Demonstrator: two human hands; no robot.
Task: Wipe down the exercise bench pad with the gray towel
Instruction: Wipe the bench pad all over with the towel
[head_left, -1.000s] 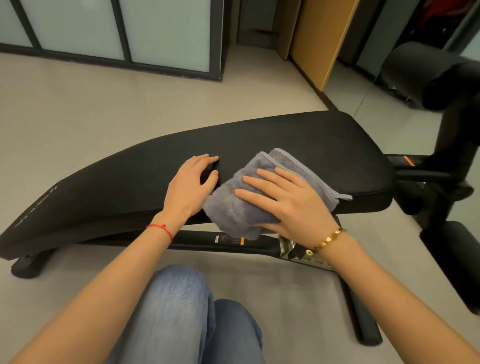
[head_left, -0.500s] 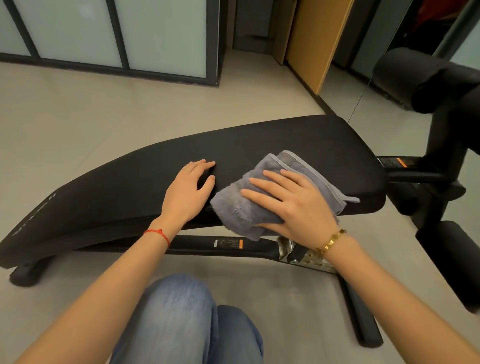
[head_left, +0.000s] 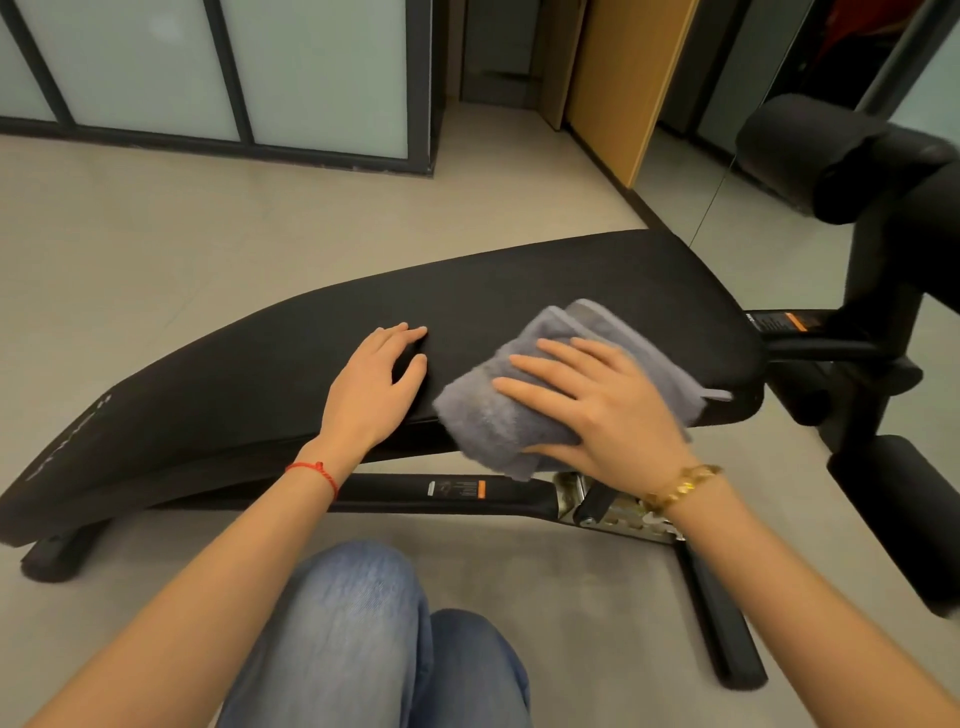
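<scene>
A long black curved bench pad (head_left: 519, 291) stretches across the middle of the head view. A folded gray towel (head_left: 493, 410) lies on its near right part and hangs a little over the near edge. My right hand (head_left: 602, 405) lies flat on the towel with straight spread fingers, pressing it against the pad. My left hand (head_left: 376, 384) rests on the bare pad just left of the towel, fingers loosely extended, holding nothing.
The bench's black frame (head_left: 447, 493) and a floor foot bar (head_left: 722, 623) run under the pad. Black padded rollers (head_left: 810, 150) on an upright post stand at the right. My knees in jeans (head_left: 363, 639) are in front. Glass panels (head_left: 311, 73) stand beyond the tiled floor.
My right hand has slid the towel to the right along the pad, opening a gap between it and my left hand. My left hand stays on the pad.
</scene>
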